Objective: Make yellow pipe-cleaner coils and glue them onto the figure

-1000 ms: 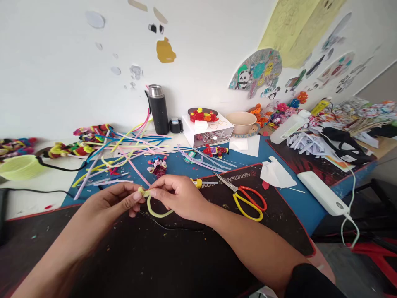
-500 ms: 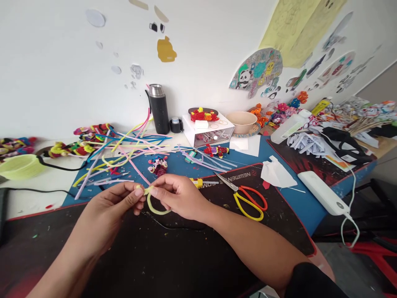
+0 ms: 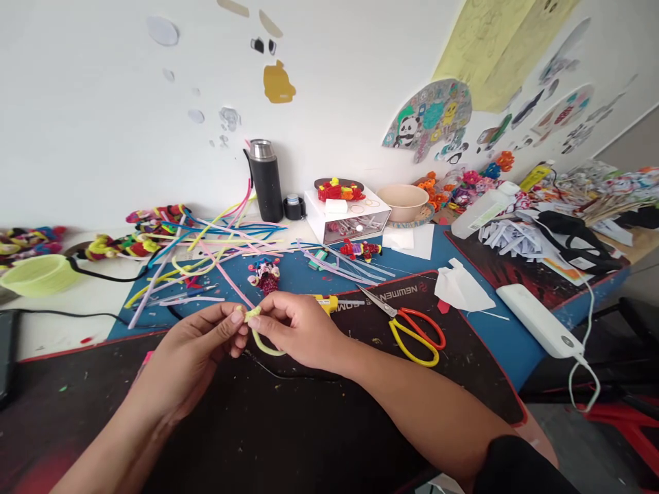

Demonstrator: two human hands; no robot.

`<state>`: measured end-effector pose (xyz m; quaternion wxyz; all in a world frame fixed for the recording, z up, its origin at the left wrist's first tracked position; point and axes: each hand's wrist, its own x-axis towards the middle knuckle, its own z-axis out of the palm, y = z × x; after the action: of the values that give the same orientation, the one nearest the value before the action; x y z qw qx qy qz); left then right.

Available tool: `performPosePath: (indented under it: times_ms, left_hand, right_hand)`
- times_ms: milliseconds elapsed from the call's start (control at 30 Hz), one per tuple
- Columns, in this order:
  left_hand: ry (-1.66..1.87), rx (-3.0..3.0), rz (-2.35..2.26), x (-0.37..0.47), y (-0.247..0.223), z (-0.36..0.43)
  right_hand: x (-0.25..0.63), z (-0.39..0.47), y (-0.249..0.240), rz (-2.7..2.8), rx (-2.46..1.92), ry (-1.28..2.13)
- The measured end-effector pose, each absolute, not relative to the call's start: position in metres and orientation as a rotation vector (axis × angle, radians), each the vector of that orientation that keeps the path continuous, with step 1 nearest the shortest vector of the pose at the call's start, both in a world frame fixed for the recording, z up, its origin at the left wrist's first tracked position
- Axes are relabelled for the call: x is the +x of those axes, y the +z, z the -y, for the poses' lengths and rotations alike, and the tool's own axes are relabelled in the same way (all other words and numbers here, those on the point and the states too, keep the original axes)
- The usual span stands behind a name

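A pale yellow pipe cleaner (image 3: pixel 268 348) is pinched between my two hands above the black mat. My left hand (image 3: pixel 198 346) grips one end between thumb and forefinger, where the fuzzy stem looks twisted. Close beside it, my right hand (image 3: pixel 296 329) is closed on the same stem, and a curved length hangs under its fingers. Just behind the hands lies a small dark red pipe-cleaner figure (image 3: pixel 268 276). A yellow-handled tool (image 3: pixel 327 302) is partly hidden by my right hand. Scissors (image 3: pixel 406 326) with red and yellow handles rest to the right.
Loose coloured pipe cleaners (image 3: pixel 206 250) spread across the back left. Behind stand a black thermos (image 3: pixel 266 182), a white box (image 3: pixel 322 223) and a beige bowl (image 3: pixel 402 202). On the right lie a white power bank (image 3: pixel 538 319) with a cable and a crumpled white paper (image 3: pixel 458 288).
Both hands stay close together on the pipe cleaner, with slight finger shifts. Its hanging loop shows less below my right hand. The whole view has shifted slightly.
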<state>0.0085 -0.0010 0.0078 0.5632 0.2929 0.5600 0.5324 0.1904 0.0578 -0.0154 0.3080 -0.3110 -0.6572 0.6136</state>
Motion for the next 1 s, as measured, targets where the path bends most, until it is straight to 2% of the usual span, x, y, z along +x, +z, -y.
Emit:
performPosePath:
  times_ms: [500, 767, 1000]
  left_hand:
    - [1.291, 0.721, -1.108, -0.003, -0.002, 0.003]
    - [1.221, 0.795, -1.127, -0.007, 0.001, 0.006]
    - [1.206, 0.805, -1.154, -0.004, -0.001, 0.006]
  right_hand:
    - [0.192, -0.059, -0.009, 1.59, -0.716, 1.927]
    - [0.192, -0.063, 0.0, 1.462, -0.648, 2.185]
    - [0.193, -0.063, 0.004, 1.362, -0.597, 2.26]
